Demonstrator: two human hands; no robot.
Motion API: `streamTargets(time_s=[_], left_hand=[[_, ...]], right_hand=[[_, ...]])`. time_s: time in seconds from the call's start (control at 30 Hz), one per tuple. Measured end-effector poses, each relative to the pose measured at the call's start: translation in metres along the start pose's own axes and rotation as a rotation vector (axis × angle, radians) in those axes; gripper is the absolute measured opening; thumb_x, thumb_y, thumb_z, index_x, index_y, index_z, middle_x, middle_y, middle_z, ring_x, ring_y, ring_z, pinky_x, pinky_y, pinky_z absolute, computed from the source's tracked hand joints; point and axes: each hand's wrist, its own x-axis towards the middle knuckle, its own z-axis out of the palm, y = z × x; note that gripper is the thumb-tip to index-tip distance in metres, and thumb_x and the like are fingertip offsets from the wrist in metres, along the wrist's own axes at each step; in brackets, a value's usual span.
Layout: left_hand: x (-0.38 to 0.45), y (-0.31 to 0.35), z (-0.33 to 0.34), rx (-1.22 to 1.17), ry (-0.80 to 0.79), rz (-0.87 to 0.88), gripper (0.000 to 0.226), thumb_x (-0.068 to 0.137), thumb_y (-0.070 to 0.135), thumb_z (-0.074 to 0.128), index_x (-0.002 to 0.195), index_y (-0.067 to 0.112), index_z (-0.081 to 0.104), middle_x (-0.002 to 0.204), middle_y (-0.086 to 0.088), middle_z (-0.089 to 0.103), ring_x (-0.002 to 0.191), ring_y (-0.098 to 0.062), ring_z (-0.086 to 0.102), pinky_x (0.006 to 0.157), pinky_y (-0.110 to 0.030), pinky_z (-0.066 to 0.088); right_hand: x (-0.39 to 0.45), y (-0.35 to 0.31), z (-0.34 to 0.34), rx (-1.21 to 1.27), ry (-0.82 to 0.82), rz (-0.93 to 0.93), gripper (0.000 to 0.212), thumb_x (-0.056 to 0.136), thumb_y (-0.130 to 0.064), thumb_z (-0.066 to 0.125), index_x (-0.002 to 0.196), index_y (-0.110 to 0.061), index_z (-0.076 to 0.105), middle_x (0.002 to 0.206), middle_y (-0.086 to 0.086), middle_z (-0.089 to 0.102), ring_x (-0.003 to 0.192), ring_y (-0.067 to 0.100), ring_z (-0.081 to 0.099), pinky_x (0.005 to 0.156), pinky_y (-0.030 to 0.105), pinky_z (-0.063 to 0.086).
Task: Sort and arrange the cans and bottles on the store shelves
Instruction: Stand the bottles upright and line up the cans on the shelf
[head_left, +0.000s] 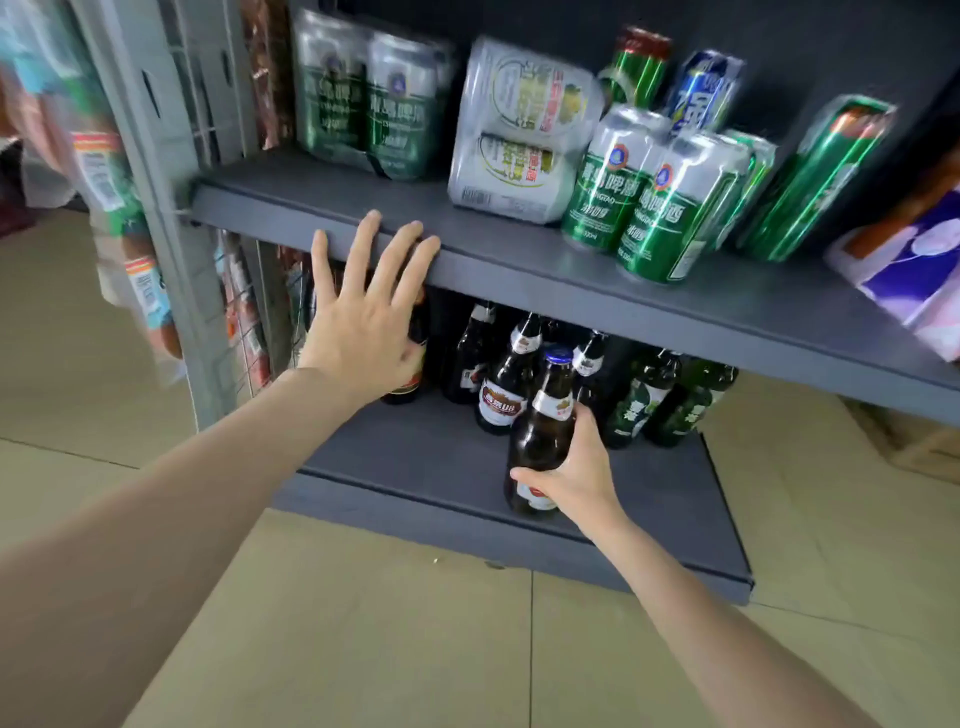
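Grey metal shelving is seen from above, two levels in view.

Right hand (574, 470): fingers and thumb are curled round the lower body of a brown bottle (540, 436) with a blue cap and a red-and-white label. The bottle is held upright at the front of the lower shelf (415, 467), just ahead of the standing row; whether its base touches the shelf cannot be told.

Left hand (366, 317): fingers are spread and straight, nothing is gripped. The fingertips are laid against the front edge of the upper shelf (519, 265). A dark bottle (413, 364) is partly hidden behind the palm.

Lower shelf, rear: more brown bottles (506, 379) with matching labels are stood upright, close together. To their right two green bottles (670, 400) are placed side by side.

Upper shelf: a shrink-wrapped pack of green-and-silver cans (363, 104) is set at the left, a wrapped pack of pale yellow-labelled cans (519, 135) beside it. Right of that, a pack of green cans (654, 192) is positioned near the front edge. Behind it a blue can (701, 93) and a tall green can (636, 62) are seen. Another tall green can (821, 176) is seen further right, tilted in the wide-angle view. A purple-and-white package (914, 260) is found at the far right.

Hanging packets at the left are too blurred to identify.
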Motion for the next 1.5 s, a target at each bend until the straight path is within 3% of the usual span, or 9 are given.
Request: streamTargets(time_s=[0.17, 0.3, 0.43, 0.57, 0.67, 0.8, 1.07, 1.37, 1.5], left_hand=[[0.003, 0.005, 0.014, 0.098, 0.043, -0.009, 0.09, 0.067, 0.028, 0.056, 0.145, 0.012, 0.013, 0.151, -0.013, 0.024, 0.139, -0.042, 0.015, 0.104, -0.069, 0.007], [0.004, 0.004, 0.022, 0.094, 0.101, -0.024, 0.087, 0.068, 0.027, 0.054, 0.145, 0.01, 0.015, 0.15, -0.014, 0.026, 0.138, -0.043, 0.017, 0.103, -0.07, 0.008], [0.005, 0.005, 0.024, 0.092, 0.13, -0.035, 0.084, 0.07, 0.026, 0.053, 0.144, 0.009, 0.017, 0.149, -0.014, 0.028, 0.138, -0.043, 0.019, 0.103, -0.071, 0.009], [0.006, 0.005, 0.025, 0.09, 0.166, -0.034, 0.083, 0.07, 0.025, 0.054, 0.143, 0.008, 0.02, 0.148, -0.014, 0.031, 0.137, -0.044, 0.022, 0.102, -0.071, 0.01], [0.007, 0.005, 0.025, 0.08, 0.185, -0.032, 0.082, 0.07, 0.024, 0.054, 0.143, 0.008, 0.021, 0.147, -0.014, 0.032, 0.137, -0.044, 0.022, 0.102, -0.072, 0.011], [0.007, 0.003, 0.027, 0.08, 0.203, -0.029, 0.08, 0.07, 0.022, 0.052, 0.143, 0.008, 0.021, 0.147, -0.015, 0.031, 0.136, -0.044, 0.022, 0.102, -0.072, 0.011], [0.007, 0.005, 0.029, 0.079, 0.202, -0.039, 0.079, 0.07, 0.023, 0.05, 0.143, 0.008, 0.022, 0.147, -0.014, 0.033, 0.137, -0.043, 0.023, 0.103, -0.072, 0.013], [0.007, 0.005, 0.031, 0.099, 0.216, -0.047, 0.08, 0.068, 0.021, 0.051, 0.141, 0.008, 0.023, 0.145, -0.014, 0.036, 0.135, -0.044, 0.026, 0.102, -0.072, 0.015], [0.007, 0.008, 0.031, 0.104, 0.185, -0.066, 0.079, 0.068, 0.02, 0.052, 0.141, 0.008, 0.022, 0.146, -0.015, 0.035, 0.135, -0.045, 0.025, 0.102, -0.073, 0.014]], right_hand=[[0.027, 0.032, 0.031, 0.104, 0.217, 0.1, 0.084, 0.059, -0.011, 0.087, 0.127, -0.015, 0.037, 0.121, -0.002, 0.049, 0.107, 0.01, 0.047, 0.09, 0.023, 0.036], [0.04, 0.041, 0.037, 0.109, 0.248, 0.085, 0.085, 0.06, -0.01, 0.086, 0.128, -0.01, 0.036, 0.124, 0.001, 0.046, 0.109, 0.009, 0.044, 0.093, 0.023, 0.036], [0.043, 0.046, 0.046, 0.117, 0.259, 0.073, 0.091, 0.062, -0.009, 0.086, 0.135, -0.007, 0.031, 0.132, 0.006, 0.038, 0.123, 0.018, 0.042, 0.104, 0.029, 0.036], [0.036, 0.054, 0.045, 0.198, 0.222, 0.192, 0.102, 0.063, -0.007, 0.084, 0.143, -0.015, 0.021, 0.142, 0.006, 0.021, 0.121, 0.014, 0.037, 0.106, 0.027, 0.031], [0.032, 0.067, 0.045, 0.31, 0.129, 0.285, 0.11, 0.064, -0.009, 0.083, 0.147, -0.029, 0.013, 0.141, 0.001, 0.038, 0.126, 0.017, 0.043, 0.103, 0.031, 0.035], [0.035, 0.068, 0.052, 0.364, 0.112, 0.335, 0.111, 0.07, -0.007, 0.079, 0.148, -0.035, 0.005, 0.135, -0.005, 0.05, 0.114, 0.01, 0.05, 0.098, 0.026, 0.037], [0.05, 0.071, 0.055, 0.366, 0.147, 0.343, 0.111, 0.071, -0.006, 0.078, 0.148, -0.036, 0.004, 0.135, -0.004, 0.051, 0.114, 0.011, 0.05, 0.094, 0.023, 0.036], [0.07, 0.089, 0.05, 0.343, 0.112, 0.367, 0.109, 0.068, -0.007, 0.08, 0.148, -0.034, 0.011, 0.135, -0.002, 0.051, 0.118, 0.017, 0.051, 0.103, 0.037, 0.04], [0.068, 0.082, 0.049, 0.357, 0.105, 0.379, 0.107, 0.071, -0.006, 0.077, 0.149, -0.031, 0.009, 0.136, 0.0, 0.048, 0.115, 0.014, 0.049, 0.097, 0.027, 0.036]])
